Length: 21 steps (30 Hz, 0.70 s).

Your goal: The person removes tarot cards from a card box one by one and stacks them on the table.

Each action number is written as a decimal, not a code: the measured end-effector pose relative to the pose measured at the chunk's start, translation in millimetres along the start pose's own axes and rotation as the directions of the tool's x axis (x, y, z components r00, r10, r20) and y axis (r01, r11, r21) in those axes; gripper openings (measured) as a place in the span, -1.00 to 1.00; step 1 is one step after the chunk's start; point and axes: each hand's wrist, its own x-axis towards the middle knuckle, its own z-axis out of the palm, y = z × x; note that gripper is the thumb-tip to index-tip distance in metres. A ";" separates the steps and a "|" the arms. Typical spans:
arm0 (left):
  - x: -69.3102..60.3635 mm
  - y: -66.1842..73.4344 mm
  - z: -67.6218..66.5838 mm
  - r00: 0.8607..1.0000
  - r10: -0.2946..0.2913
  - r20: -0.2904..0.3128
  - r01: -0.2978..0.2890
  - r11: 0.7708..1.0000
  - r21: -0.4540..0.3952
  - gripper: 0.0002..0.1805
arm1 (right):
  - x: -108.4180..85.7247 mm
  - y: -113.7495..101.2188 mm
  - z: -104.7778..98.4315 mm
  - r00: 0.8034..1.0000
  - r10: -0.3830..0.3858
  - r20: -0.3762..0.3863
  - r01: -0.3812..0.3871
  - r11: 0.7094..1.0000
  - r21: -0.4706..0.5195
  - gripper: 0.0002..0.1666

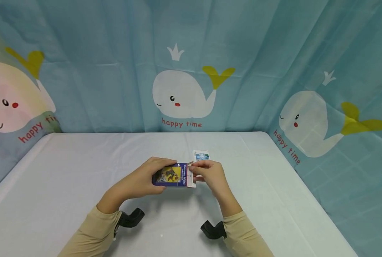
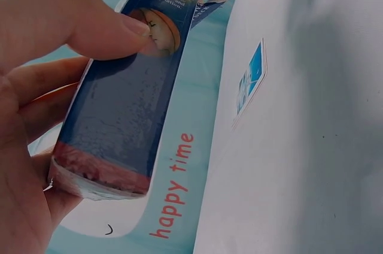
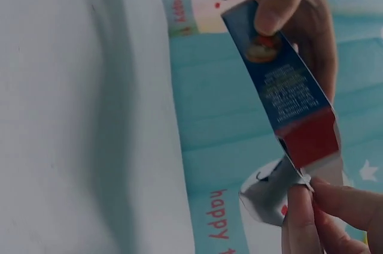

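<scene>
A blue tarot card box [image 1: 172,175], printed "Universal Waite", is held above the table, lying sideways in the head view. My left hand [image 1: 144,178] grips its closed end, thumb on the narrow side, as the left wrist view of the box [image 2: 122,110] shows. At the other end my right hand [image 1: 212,177] pinches the box's end flap [image 1: 191,177]. In the right wrist view a side flap [image 3: 269,197] sticks out next to my right fingertips [image 3: 300,206]. The box's inside is hidden. Behind the right hand, a small stack of cards [image 1: 202,155] lies on the table.
A white cloth covers the table [image 1: 81,160]. Beyond its back and right edges hangs a blue curtain [image 1: 120,96] with whale prints. Black wrist mounts [image 1: 131,217] sit on both forearms, close above the cloth.
</scene>
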 end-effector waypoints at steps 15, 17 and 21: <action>-1.4 -2.7 -4.0 1.000 -0.007 -0.018 0.008 1.000 0.023 -0.19 | 2.6 -5.9 -23.8 1.000 -0.001 -0.022 0.000 0.998 -0.069 -0.80; -1.5 -2.6 -4.3 1.000 -0.010 -0.018 0.011 1.000 0.022 -0.19 | 2.7 -6.2 -25.6 1.000 -0.005 -0.023 0.003 0.997 -0.074 -0.81; -1.7 -2.4 -4.7 1.000 -0.013 -0.020 0.013 1.000 0.021 -0.20 | 3.3 -5.8 -29.0 1.000 -0.005 -0.024 0.003 0.998 -0.064 -0.83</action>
